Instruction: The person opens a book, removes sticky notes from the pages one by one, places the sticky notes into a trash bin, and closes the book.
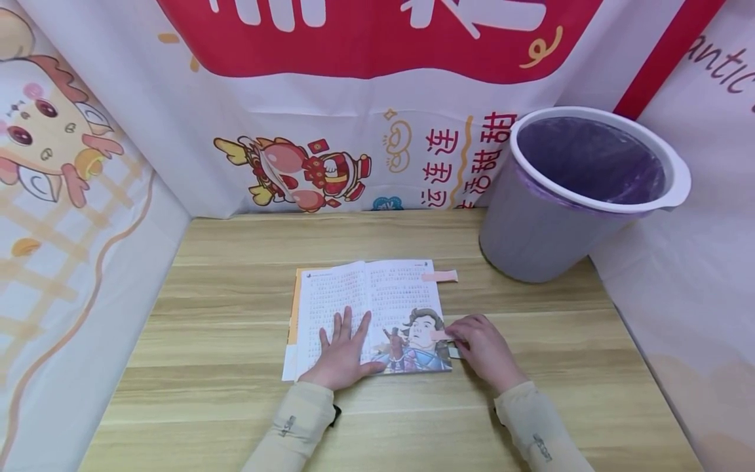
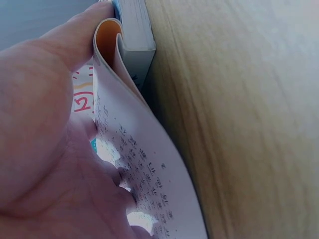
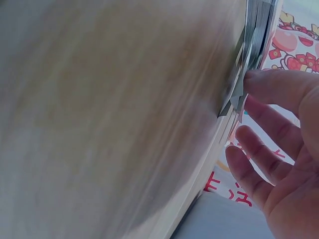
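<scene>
An open book (image 1: 336, 288) lies on the table, printed text on both pages and a coloured drawing of a figure at the lower right. My left hand (image 1: 343, 351) rests spread across the lower left page and the fold, the thumb reaching onto the right page. At the book's right edge my right hand (image 1: 486, 351) pinches a pink sticky tab (image 1: 439, 335) between thumb and forefinger; the other fingers hang loose in the right wrist view. Another pink sticky tab (image 1: 439, 276) sticks out above it, and a pale tab (image 1: 455, 353) shows just below.
A grey trash bin (image 1: 537, 223) with a purple liner stands at the table's back right. Printed cloth (image 1: 330, 98) hangs behind the wooden table (image 1: 224, 295) and along both sides. An orange cover edge (image 1: 293, 305) shows left of the pages.
</scene>
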Action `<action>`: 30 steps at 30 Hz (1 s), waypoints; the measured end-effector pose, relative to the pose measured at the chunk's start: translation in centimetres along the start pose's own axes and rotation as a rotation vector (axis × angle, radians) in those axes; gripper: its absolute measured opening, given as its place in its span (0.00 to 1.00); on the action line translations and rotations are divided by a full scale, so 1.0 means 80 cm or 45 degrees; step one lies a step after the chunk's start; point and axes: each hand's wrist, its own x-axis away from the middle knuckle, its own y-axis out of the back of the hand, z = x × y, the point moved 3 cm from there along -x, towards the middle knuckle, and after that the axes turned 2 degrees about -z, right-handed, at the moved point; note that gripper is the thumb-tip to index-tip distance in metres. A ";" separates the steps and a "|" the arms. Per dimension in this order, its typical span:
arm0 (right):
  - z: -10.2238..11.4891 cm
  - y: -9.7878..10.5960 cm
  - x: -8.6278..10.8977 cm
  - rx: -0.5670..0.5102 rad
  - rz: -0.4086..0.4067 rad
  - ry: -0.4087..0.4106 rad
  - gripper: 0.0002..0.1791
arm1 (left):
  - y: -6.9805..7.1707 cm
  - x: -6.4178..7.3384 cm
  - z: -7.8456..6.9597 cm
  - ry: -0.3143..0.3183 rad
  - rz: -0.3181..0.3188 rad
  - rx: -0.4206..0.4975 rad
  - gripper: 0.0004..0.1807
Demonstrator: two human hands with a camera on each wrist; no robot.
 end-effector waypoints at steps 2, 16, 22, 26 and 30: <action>-0.001 0.000 0.000 0.005 0.010 -0.003 0.13 | 0.000 0.000 0.000 -0.003 -0.004 -0.002 0.59; -0.003 0.002 -0.001 0.015 0.007 0.031 0.10 | -0.003 -0.001 0.001 -0.001 -0.004 0.008 0.59; -0.002 0.004 -0.001 -0.035 -0.019 0.049 0.10 | -0.002 0.001 0.000 -0.001 -0.002 0.013 0.59; -0.003 0.004 -0.001 -0.049 -0.006 -0.002 0.08 | -0.002 0.001 0.000 0.001 0.000 0.011 0.59; -0.004 0.004 -0.003 -0.040 0.013 -0.051 0.06 | -0.002 0.000 -0.001 0.004 -0.001 0.007 0.59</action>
